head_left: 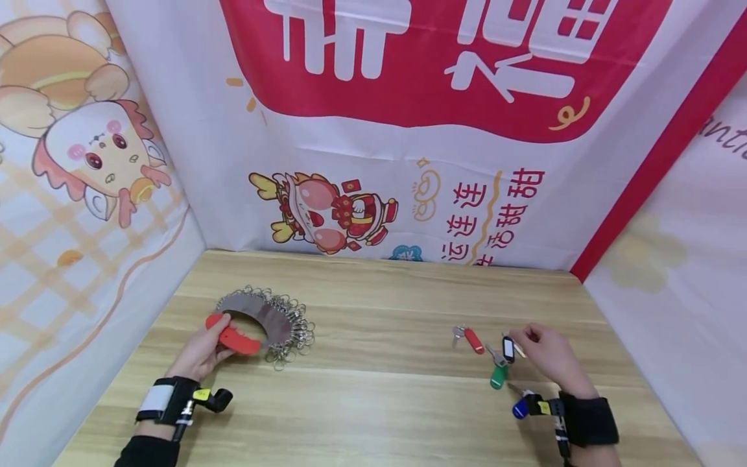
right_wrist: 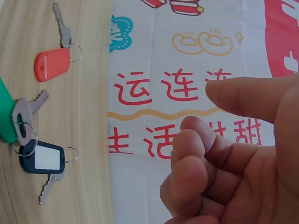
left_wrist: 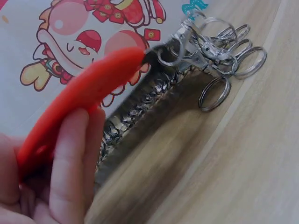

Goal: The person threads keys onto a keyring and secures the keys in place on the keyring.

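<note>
My left hand grips the red handle of a large key holder, fingers wrapped around it in the left wrist view. Its curved metal band carries many small clips with split rings. On the right, my right hand hovers beside a key with a black tag, holding nothing. In the right wrist view its thumb is apart from the loosely curled fingers. Close by lie keys with a green tag, a red tag and a blue tag, the last partly covered by the wrist camera.
The wooden tabletop spreads between the key holder and the tagged keys. A printed cloth hangs along the back edge, with more cloth at the left and right sides. Each wrist wears a strapped-on camera.
</note>
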### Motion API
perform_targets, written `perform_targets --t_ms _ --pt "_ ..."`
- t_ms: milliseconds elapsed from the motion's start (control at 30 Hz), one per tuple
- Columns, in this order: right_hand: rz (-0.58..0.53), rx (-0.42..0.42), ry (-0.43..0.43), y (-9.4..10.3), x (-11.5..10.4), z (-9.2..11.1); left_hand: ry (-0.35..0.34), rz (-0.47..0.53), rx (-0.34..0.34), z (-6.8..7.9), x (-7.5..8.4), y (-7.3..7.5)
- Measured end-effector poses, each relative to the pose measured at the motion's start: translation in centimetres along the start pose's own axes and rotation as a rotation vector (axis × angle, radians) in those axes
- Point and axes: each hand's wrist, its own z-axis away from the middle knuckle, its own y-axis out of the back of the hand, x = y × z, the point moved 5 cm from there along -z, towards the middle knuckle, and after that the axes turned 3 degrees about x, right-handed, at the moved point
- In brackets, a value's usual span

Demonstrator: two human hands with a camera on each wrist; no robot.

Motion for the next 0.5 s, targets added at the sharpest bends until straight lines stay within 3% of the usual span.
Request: perform_targets --t_ms 200,400,500 --pt "-0.018 0.016 -0.017 0.4 0.0 0.0 -0.058 0.019 -0.07 0.6 1.1 -1.6" --pt "-0.036 0.016 -0.036 0.7 0.3 0.1 -0.101 -0.091 -0.126 2.0 2.9 -4.8" --pt "-0.047 0.008 -0.049 0.7 0.4 0.1 -0.095 -0.095 -0.15 2.7 3.5 -6.5"
